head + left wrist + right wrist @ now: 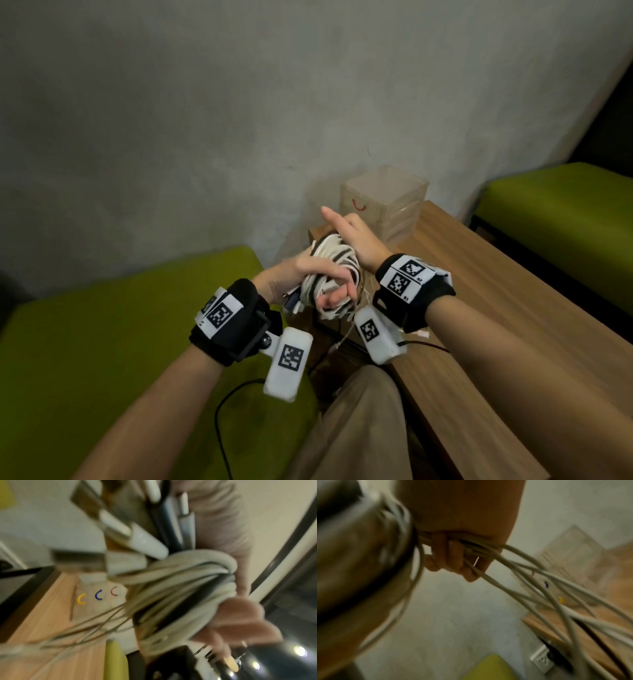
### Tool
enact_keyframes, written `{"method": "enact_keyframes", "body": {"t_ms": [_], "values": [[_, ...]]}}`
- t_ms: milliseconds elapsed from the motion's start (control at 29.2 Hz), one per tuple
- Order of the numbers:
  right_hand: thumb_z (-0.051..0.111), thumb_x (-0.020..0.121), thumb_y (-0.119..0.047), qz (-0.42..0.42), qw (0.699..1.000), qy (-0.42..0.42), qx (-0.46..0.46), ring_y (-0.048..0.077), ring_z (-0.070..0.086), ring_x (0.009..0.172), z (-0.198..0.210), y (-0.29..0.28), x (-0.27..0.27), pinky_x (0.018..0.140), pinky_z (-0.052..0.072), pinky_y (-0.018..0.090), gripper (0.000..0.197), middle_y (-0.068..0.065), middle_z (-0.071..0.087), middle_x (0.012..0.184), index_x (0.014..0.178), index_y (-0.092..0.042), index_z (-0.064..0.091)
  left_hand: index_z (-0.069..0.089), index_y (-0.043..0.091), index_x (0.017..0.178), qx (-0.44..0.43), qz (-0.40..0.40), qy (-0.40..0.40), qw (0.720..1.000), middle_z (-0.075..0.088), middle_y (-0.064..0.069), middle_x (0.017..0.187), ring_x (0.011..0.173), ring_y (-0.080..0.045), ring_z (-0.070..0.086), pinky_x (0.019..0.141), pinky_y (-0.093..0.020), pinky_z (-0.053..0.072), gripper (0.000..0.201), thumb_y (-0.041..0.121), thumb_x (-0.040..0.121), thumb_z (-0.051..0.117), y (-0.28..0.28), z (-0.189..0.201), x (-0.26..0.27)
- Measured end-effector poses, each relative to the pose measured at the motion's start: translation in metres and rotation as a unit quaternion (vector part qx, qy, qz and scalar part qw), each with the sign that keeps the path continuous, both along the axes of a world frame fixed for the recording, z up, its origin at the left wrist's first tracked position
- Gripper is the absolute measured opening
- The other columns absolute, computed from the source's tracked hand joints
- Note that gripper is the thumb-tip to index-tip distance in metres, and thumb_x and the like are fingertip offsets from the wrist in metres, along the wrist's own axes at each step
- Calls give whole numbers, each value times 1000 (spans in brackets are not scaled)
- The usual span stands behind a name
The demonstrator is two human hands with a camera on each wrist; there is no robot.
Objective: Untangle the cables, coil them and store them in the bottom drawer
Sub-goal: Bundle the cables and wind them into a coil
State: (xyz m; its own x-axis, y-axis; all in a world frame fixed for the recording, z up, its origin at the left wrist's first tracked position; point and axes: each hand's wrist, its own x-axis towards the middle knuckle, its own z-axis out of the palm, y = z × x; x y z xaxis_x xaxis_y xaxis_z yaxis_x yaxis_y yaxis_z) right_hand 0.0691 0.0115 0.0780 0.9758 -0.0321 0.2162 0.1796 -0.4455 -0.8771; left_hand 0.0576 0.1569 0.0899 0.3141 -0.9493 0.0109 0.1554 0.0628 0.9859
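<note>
A bundle of white and dark cables (334, 270) hangs in the air between both hands, in front of the table's near corner. My left hand (318, 275) grips its lower part, fingers wrapped round the loops (185, 591); several USB plugs (130, 536) stick out beside the palm. My right hand (349, 234) holds the upper strands (530, 582) with curled fingers (452, 557), its index finger pointing straight out. The clear drawer unit (385, 205) stands on the table by the wall, drawers closed, with yellow, blue and red handles (97, 595).
The wooden table (496, 325) runs along the right. Green cushioned seats sit at the left (102, 325) and far right (565, 205). A thin black cord (222, 411) trails over the left seat. A wall socket (542, 661) sits under the table. My knee (352, 428) is below the hands.
</note>
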Motion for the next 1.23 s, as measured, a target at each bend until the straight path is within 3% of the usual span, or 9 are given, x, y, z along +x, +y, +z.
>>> {"method": "enact_keyframes", "body": {"t_ms": [137, 239, 547, 684, 787, 855, 1026, 1129, 1232], "values": [[41, 95, -35, -12, 1000, 3, -13, 2, 56, 57, -23, -3, -3, 63, 47, 38, 42, 7, 62, 63, 66, -13, 63, 75, 8, 76, -145, 192, 75, 968, 59, 3, 48, 43, -5, 51, 55, -14, 47, 27, 28, 77, 57, -7, 8, 9], [36, 99, -24, -8, 997, -16, -82, 6, 52, 59, -24, 6, -15, 62, 39, 31, 35, -3, 55, 64, 76, -8, 57, 69, 6, 90, -180, 308, 83, 931, 71, -1, 68, 53, -4, 60, 60, -15, 51, 32, 25, 84, 44, -13, 13, 20], [38, 98, -22, 28, 977, -21, -211, 38, 59, 85, -23, 22, -21, 74, 43, 44, 26, 21, 65, 88, 88, -7, 57, 62, 25, 102, -88, 457, -184, 866, 66, -6, 115, 105, -15, 64, 94, -27, 48, 17, 26, 86, 61, -16, 0, 27], [40, 97, -24, 39, 960, -8, -276, 40, 60, 89, -15, 23, -19, 79, 46, 50, 26, 20, 67, 96, 95, -8, 60, 60, 10, 119, 87, 488, -465, 733, 62, -5, 124, 117, -14, 55, 105, -22, 35, 45, 39, 85, 60, -7, -15, 42], [38, 97, -29, 52, 929, -9, -366, 41, 60, 86, -12, 21, -19, 74, 47, 50, 30, 22, 65, 92, 92, -8, 59, 69, -5, 87, 236, 467, -581, 624, 71, -21, 85, 85, -32, 67, 79, -38, 52, 86, 69, 85, 25, 0, -21, 42], [38, 97, -34, 48, 897, -33, -439, 39, 61, 87, -7, 17, -20, 71, 47, 43, 33, 20, 65, 93, 97, -9, 60, 60, -2, 59, 288, 450, -600, 595, 64, -20, 62, 64, -32, 61, 62, -36, 45, 75, 61, 88, 31, 0, -19, 39], [32, 96, -48, 75, 788, -149, -593, 32, 64, 86, 0, -2, -23, 59, 30, 32, 45, 11, 69, 92, 111, -14, 56, 29, 13, 43, 270, 397, -474, 738, 33, -2, 40, 39, -16, 35, 48, -29, 27, 60, 45, 90, 48, 15, -23, 37], [20, 93, -51, 111, 795, -206, -559, 30, 66, 76, -4, -8, -24, 54, 35, 32, 53, 6, 70, 85, 108, -16, 58, 43, 9, 52, 244, 315, -374, 838, 43, 0, 40, 35, -6, 40, 41, -16, 31, 51, 41, 92, 47, 19, -17, 24], [20, 94, -47, 138, 824, -253, -487, 30, 58, 53, -7, -11, -26, 47, 40, 35, 50, 6, 62, 63, 82, -10, 52, 63, 1, 77, 204, 171, -236, 935, 68, -10, 66, 53, -10, 59, 54, -15, 46, 36, 34, 88, 56, 22, -16, 20]]}}
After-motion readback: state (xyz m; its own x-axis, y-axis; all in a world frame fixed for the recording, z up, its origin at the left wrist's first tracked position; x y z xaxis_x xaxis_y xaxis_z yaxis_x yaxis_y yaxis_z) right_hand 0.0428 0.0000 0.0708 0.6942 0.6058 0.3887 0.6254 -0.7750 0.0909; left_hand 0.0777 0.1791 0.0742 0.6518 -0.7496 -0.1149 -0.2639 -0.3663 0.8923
